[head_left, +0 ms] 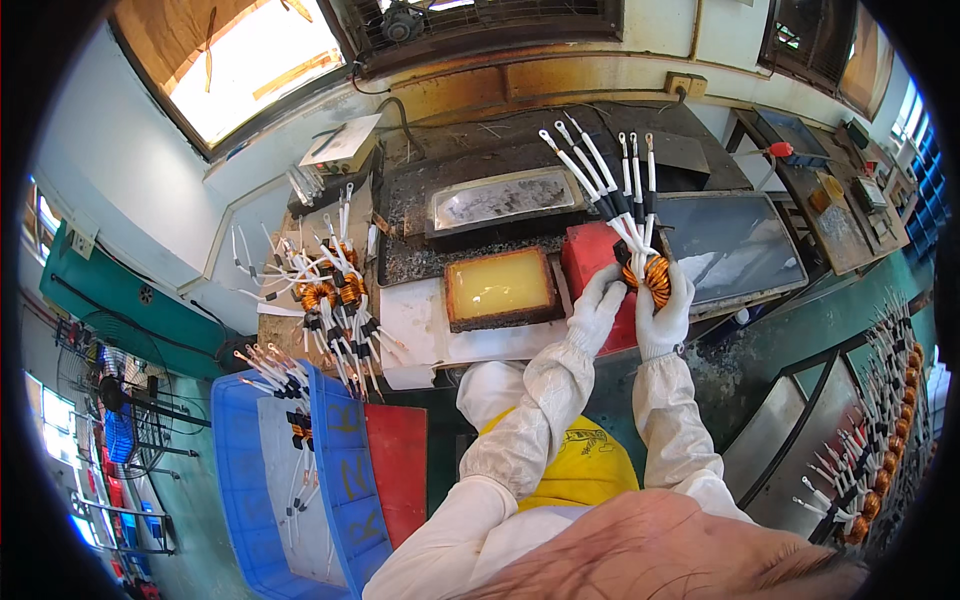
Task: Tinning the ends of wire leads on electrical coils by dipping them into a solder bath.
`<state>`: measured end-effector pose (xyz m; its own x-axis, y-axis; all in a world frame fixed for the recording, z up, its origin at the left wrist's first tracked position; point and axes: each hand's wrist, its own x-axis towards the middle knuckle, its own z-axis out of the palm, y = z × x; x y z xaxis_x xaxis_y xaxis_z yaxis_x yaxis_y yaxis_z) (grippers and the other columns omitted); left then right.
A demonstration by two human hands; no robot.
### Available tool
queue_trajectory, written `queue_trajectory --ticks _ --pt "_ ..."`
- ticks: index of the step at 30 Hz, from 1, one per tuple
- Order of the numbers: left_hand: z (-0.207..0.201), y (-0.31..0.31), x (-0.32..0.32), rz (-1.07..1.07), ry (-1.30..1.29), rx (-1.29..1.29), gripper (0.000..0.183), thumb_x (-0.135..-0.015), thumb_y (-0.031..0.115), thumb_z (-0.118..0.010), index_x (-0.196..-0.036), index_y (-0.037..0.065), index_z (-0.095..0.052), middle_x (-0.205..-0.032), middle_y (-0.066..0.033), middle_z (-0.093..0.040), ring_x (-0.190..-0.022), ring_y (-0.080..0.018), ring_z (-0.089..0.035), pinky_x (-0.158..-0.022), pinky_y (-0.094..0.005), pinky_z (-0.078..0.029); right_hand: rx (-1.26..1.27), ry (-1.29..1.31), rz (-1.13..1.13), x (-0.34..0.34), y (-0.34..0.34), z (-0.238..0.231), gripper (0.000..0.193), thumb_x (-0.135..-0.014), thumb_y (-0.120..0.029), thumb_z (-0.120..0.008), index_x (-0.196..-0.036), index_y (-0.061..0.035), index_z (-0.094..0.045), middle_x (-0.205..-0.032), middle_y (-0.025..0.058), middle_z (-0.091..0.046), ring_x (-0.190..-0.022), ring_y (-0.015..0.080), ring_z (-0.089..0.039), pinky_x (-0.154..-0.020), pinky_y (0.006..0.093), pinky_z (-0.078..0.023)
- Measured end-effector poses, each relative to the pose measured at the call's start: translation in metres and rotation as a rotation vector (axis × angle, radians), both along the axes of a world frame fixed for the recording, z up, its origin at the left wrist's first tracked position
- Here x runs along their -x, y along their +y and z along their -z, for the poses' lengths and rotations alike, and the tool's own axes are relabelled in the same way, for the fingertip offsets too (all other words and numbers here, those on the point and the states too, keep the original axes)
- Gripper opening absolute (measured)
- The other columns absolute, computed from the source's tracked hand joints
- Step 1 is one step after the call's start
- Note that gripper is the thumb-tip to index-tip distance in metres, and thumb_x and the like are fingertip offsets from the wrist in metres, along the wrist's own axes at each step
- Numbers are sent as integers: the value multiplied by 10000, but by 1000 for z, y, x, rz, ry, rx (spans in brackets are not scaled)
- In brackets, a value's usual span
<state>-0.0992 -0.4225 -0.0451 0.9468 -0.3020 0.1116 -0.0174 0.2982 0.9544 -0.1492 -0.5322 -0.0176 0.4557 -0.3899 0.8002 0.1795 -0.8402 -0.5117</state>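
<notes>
Between my two white-gloved hands is a toroidal coil [657, 280] wound with copper wire. Its several white leads [622, 205] with black sleeves and ring terminals point up and away from me. My left hand [597, 308] has its fingers closed on the coil's left side. Around its right and lower side curls my right hand [668, 312]. Beneath the coil lies a red block [592, 258]. To the left of it is a rectangular pan of yellow liquid [500, 285]. Behind that pan sits a trough with a silvery grey surface [505, 200].
More coils with white leads [335, 285] are heaped on the bench's left end. A blue bin [355, 480] with coils stands below them. Right of the red block is a grey-surfaced tray [735, 245]. A rack of coils [880, 450] stands at lower right, a fan [115, 390] at far left.
</notes>
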Motion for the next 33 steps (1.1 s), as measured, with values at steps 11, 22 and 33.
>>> queue_trajectory --ticks 11,22,33 --pt "-2 -2 0 -6 19 16 411 -962 163 -564 -1331 -12 -523 -1191 -125 -641 -1081 -173 -602 -962 -296 -463 5 0 -2 0 -1 1 614 -795 -60 -731 -1353 -62 -474 -1165 202 -557 -1014 382 -618 -827 419 -533" --pt "-74 15 6 -480 -880 -478 465 -866 51 -537 -1329 8 -520 -1359 -204 -501 -1265 -385 -479 -1110 -472 -357 -27 0 4 -4 1 4 626 -783 -48 -731 -1354 -77 -477 -1178 206 -552 -1037 385 -601 -869 418 -513" --pt "-110 18 -37 -519 -1399 -1006 592 -777 86 -575 -1363 43 -495 -1441 -168 -431 -1357 -357 -392 -1176 -517 -257 -35 27 7 -3 0 1 604 -801 -35 -727 -1348 -68 -473 -1178 207 -556 -1041 385 -602 -888 406 -506"
